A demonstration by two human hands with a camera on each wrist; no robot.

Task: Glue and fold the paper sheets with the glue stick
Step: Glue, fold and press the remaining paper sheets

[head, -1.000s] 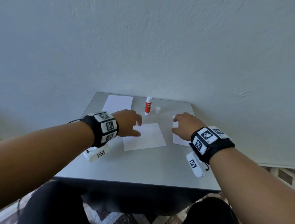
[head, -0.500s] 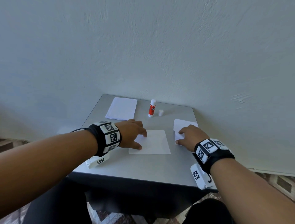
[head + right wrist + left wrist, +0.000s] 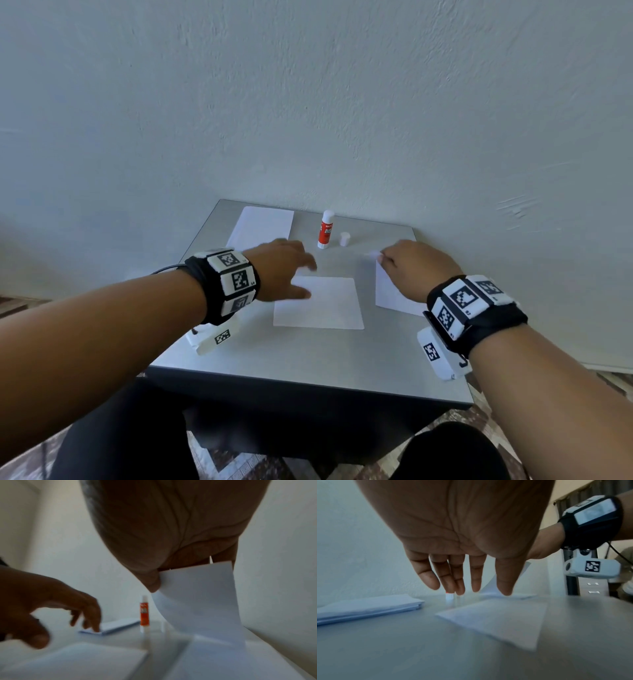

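Grey and smooth, the desk (image 3: 308, 356) is seen from the head view against a pale textured wall (image 3: 308, 102). Both forearms are stretched over it, each wrapped at the wrist in a black band with marker tiles. The left hand (image 3: 282, 269) is held palm down with fingers spread and relaxed over the far left corner of the middle sheet (image 3: 325, 305), nothing being gripped. The right hand (image 3: 416, 269) is closed on the far edge of the right sheet (image 3: 388, 298), which is pinched between thumb and fingers. A stack (image 3: 262, 224) of sheets lies at the far left corner. The glue stick (image 3: 326, 229) stands upright near the far edge, with its cap (image 3: 344, 238) just beside it.

From the left wrist, the left hand's fingers (image 3: 476, 580) are shown straight and pointing down, apart from the desk (image 3: 402, 649). The stack (image 3: 368, 607) lies to the left and the middle sheet (image 3: 501, 620) flat on the right.

From the right wrist, the right sheet (image 3: 200, 601) is seen lifted and curved, its top edge pinched under the thumb (image 3: 150, 580), its lower edge on the desk (image 3: 163, 649). The glue stick (image 3: 144, 614) stands behind, uncapped.
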